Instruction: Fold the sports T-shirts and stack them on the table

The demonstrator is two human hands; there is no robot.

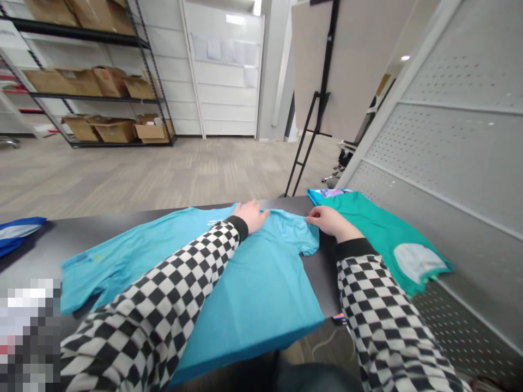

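A light blue T-shirt (261,288) lies spread across the dark table, its lower edge hanging over the front. My left hand (251,216) rests flat on the shirt near the collar at the far edge, fingers stretched out. With thumb and fingers pinched together, my right hand (329,220) grips the edge of the short sleeve on the right. That sleeve is somewhat wrinkled. The other sleeve lies out to the left, with a faint coloured mark on it. My left forearm, in a checkered sleeve, hides part of the shirt's middle.
A green garment (368,218) with a white patch lies at the table's right end, beside a grey perforated panel (457,136). Blue and white cloth (18,233) sits at the left. Beyond the table (321,272) stand an easel (312,125) and a shelf of cardboard boxes (114,130).
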